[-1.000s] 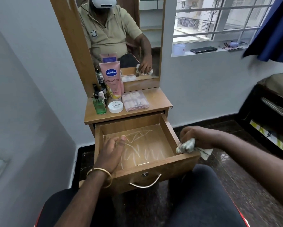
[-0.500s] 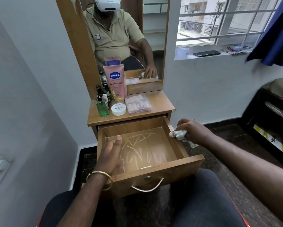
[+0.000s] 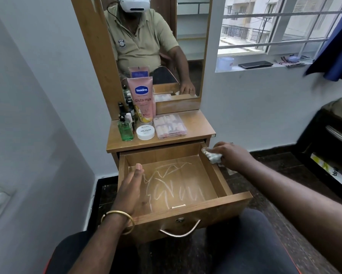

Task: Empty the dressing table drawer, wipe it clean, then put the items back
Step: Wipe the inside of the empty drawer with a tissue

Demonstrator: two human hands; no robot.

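Observation:
The wooden drawer point(image 3: 188, 209) is pulled open and holds nothing; its floor shows pale wipe streaks. My left hand point(image 3: 129, 189) rests flat along the drawer's left inner side, fingers straight. My right hand point(image 3: 228, 154) grips a crumpled white cloth point(image 3: 212, 156) on the top of the drawer's right wall, near the back corner. On the tabletop point(image 3: 198, 126) stand a pink Vaseline tube point(image 3: 141, 100), a green bottle point(image 3: 125, 130), a white nail polish jar point(image 3: 145, 132), a clear nail box point(image 3: 169, 125) and several small dark bottles point(image 3: 124, 110).
A mirror point(image 3: 156, 42) rises behind the tabletop. The grey wall is close on the left. A windowsill at right carries a phone point(image 3: 255, 64) and a white cup point(image 3: 226, 63). A dark low shelf point(image 3: 328, 147) stands at far right. My knees are under the drawer front.
My right hand has slid the cloth along the drawer's right wall from the front corner to the back corner. My left hand has stayed inside the drawer.

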